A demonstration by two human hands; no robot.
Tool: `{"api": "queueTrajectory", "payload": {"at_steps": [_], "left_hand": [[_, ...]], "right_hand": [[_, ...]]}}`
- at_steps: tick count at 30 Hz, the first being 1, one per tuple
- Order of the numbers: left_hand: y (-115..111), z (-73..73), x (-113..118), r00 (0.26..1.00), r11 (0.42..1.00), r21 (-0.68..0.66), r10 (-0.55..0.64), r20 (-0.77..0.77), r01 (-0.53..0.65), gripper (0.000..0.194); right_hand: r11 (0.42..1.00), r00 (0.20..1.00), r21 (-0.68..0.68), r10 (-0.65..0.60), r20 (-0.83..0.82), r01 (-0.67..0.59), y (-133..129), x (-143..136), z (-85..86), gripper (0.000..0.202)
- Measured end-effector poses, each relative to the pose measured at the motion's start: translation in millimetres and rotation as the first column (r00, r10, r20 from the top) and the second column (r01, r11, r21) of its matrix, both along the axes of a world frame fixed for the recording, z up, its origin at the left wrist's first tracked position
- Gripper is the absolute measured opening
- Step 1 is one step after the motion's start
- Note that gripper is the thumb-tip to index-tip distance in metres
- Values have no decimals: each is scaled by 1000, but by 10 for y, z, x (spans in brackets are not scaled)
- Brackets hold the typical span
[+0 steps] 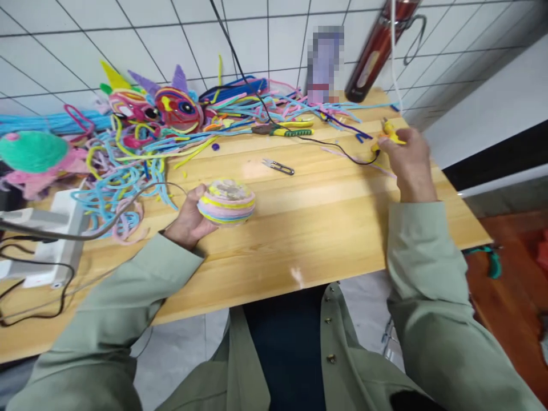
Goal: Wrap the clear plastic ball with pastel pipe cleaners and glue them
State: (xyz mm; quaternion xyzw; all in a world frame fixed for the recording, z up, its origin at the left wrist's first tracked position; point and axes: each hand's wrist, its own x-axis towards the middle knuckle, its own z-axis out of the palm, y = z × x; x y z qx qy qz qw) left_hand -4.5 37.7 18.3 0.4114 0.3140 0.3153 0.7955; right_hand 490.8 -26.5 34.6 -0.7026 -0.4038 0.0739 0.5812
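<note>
My left hand point(190, 220) grips a round ball point(226, 204) wound in pink, yellow and blue fuzzy strips, its fingers at the ball's left side. The ball's pale, uneven top faces up. At the right end of the table, my right hand point(409, 160) is closed on a yellow glue gun point(389, 135) with a black cord. Small thread snips point(279, 167) lie on the wood between my hands. Behind them are green-and-yellow-handled pliers point(291, 132).
Tangled pipe cleaners point(115, 188) and colourful plush figures point(177, 108) line the left and back. A white power strip point(64, 251) with cables sits at left. A red flask point(377, 54) stands at the back right. The wooden table point(274, 245) ends near my body.
</note>
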Motion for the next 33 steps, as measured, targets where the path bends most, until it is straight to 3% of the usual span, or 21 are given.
{"api": "queueTrajectory", "payload": {"at_steps": [1, 3, 6, 8, 9, 10, 11, 14, 16, 18, 20, 27, 33], "left_hand": [[-1, 5, 4, 1000, 1000, 6, 6, -3, -6, 56], [-22, 26, 17, 1000, 1000, 26, 18, -14, -18, 58], [-100, 71, 34, 997, 994, 97, 63, -44, -58, 66], [-172, 88, 30, 991, 974, 198, 122, -56, -109, 72], [-207, 87, 22, 984, 947, 287, 168, -60, -145, 73], [-240, 79, 10, 971, 892, 415, 228, -67, -181, 72], [-269, 65, -5, 954, 801, 566, 289, -77, -197, 73], [-339, -7, -48, 917, 463, 885, 372, -146, -47, 88], [-380, -60, -61, 920, 284, 955, 345, -185, 85, 96], [-424, -97, -52, 930, 128, 981, 319, -182, 148, 93], [-468, -109, -26, 933, 12, 984, 315, -172, 177, 83], [-518, -31, 85, 925, -180, 957, 347, -154, 227, 64], [-500, -9, 109, 931, -128, 967, 324, -169, 220, 66]], "right_hand": [[1000, 997, -12, 18, 71, -17, -40, -237, 61, 24], [971, 965, 12, 237, 116, -239, -108, -825, 196, 18], [801, 791, 9, 590, 162, -599, -163, -1702, 319, 11], [698, 687, -8, 707, 167, -716, -173, -2076, 294, 10], [684, 674, -4, 721, 160, -730, -175, -2178, 250, 13], [686, 679, 9, 718, 156, -727, -177, -2231, 189, 15], [697, 691, 26, 706, 152, -717, -180, -2244, 119, 16], [715, 716, 69, 683, 145, -696, -198, -2173, -90, 16], [696, 699, 81, 698, 155, -713, -223, -2129, -185, 16], [657, 659, 83, 729, 185, -749, -259, -2118, -228, 16], [619, 616, 69, 755, 225, -783, -300, -2126, -233, 17], [571, 540, 41, 747, 387, -820, -378, -2088, -191, 23], [556, 497, -39, 770, 399, -830, -384, -2082, -198, 26]]}}
